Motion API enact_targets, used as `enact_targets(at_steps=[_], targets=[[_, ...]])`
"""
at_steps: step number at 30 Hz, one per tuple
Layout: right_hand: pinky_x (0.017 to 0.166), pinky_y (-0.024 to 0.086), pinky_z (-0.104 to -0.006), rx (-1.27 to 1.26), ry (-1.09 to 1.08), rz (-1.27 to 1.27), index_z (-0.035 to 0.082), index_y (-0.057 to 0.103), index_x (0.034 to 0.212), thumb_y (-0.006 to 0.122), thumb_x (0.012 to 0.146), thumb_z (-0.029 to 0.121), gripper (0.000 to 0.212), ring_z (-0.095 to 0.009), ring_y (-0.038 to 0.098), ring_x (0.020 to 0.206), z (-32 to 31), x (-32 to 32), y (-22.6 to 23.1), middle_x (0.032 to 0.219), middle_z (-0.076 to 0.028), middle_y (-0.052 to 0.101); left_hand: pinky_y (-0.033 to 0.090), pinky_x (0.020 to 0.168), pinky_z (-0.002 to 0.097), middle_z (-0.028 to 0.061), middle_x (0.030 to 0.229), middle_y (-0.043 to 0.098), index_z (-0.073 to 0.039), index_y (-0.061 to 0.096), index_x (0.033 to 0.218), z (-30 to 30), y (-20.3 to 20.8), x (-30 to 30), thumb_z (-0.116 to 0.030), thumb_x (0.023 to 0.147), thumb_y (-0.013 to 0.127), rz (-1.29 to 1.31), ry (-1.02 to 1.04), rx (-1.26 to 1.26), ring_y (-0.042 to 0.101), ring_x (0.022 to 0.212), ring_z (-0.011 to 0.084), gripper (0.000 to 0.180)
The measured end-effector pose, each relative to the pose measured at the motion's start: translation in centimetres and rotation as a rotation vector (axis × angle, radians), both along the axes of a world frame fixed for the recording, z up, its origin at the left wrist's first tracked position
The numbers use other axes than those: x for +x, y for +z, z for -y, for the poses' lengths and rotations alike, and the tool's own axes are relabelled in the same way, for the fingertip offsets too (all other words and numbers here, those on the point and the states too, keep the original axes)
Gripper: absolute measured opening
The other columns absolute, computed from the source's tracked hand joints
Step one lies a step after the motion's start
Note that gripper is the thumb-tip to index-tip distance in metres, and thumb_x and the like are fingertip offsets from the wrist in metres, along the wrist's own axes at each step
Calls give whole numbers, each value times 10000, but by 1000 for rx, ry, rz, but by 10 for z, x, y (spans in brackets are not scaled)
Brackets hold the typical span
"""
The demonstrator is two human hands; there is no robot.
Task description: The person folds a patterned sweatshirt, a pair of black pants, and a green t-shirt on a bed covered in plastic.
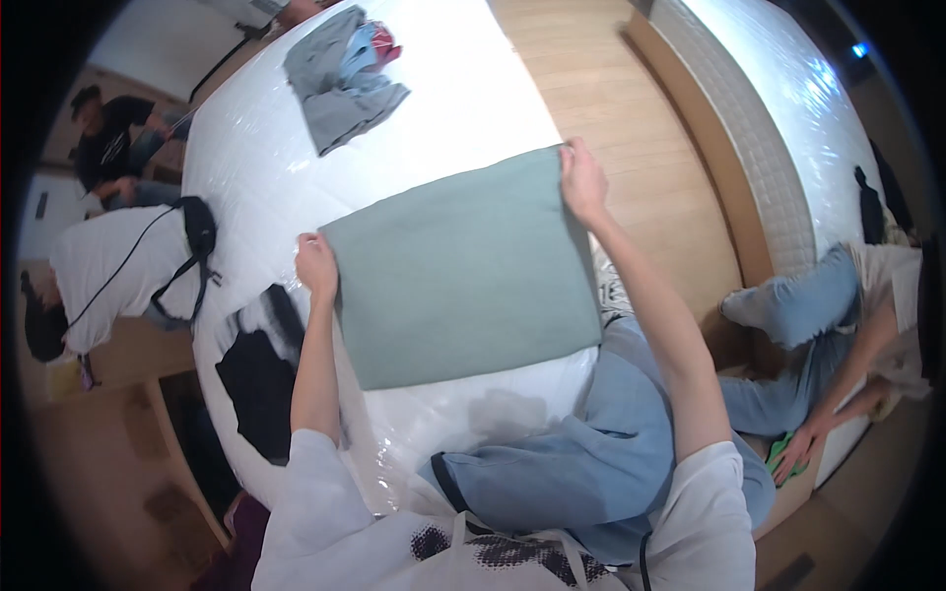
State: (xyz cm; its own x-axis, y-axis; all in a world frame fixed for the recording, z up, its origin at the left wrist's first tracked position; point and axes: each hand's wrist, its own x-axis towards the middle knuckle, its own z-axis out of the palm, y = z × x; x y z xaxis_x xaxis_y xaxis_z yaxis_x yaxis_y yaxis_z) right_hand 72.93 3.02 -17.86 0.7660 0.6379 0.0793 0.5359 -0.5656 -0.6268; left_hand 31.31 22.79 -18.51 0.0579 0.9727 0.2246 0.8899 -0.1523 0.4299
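A sage-green cloth (468, 281) lies spread as a smooth, flat rectangle across the plastic-wrapped mattress (463, 103) in front of me. My left hand (316, 266) is closed on its far left corner, fingers pinching the edge. At the far right corner, my right hand (583, 182) grips the cloth in the same way, higher in the view than the left. The near edge of the cloth rests close to my bent leg. Whether it is a garment or a plain piece of fabric, I cannot tell.
Toward the far end lies a crumpled pile with a grey garment (340, 98). Dark clothing (258, 389) sits left of my left forearm. Wooden floor (591, 69) separates this mattress from another wrapped mattress (788, 79). A person at right handles a green cloth (788, 459); two people are at left.
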Motion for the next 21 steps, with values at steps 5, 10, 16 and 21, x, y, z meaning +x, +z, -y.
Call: enact_targets(at_steps=[5, 10, 16, 21], targets=[[939, 406, -485, 244, 264, 293, -35, 479, 1223, 513, 901, 232, 420, -385, 494, 1136, 11, -34, 20, 1252, -221, 517, 284, 1050, 533, 193, 1408, 390, -29, 480, 1302, 47, 23, 41, -222, 919, 530, -11, 16, 145, 337, 1314, 376, 432], [1128, 241, -496, 87, 710, 413, 33, 400, 1385, 500, 920, 284, 538, -334, 289, 1386, 30, -105, 10, 1469, -185, 349, 160, 1142, 520, 166, 1515, 302, -111, 390, 1434, 87, 9, 54, -291, 949, 466, -313, -585, 165, 233, 1403, 386, 523], [1151, 197, -481, 6, 753, 437, 79, 394, 1410, 462, 946, 364, 549, -289, 260, 1412, 33, -103, -4, 1503, -123, 333, 153, 1145, 530, 157, 1522, 298, -154, 363, 1461, 64, -6, 40, -325, 968, 422, -293, -587, 114, 227, 1411, 383, 526], [1146, 192, -525, 3, 732, 393, 83, 431, 1390, 506, 904, 376, 573, -318, 290, 1390, 35, -93, -13, 1481, -132, 367, 183, 1124, 563, 154, 1536, 274, -121, 336, 1471, 55, -2, 75, -356, 974, 412, -570, -316, -12, 235, 1411, 380, 556]])
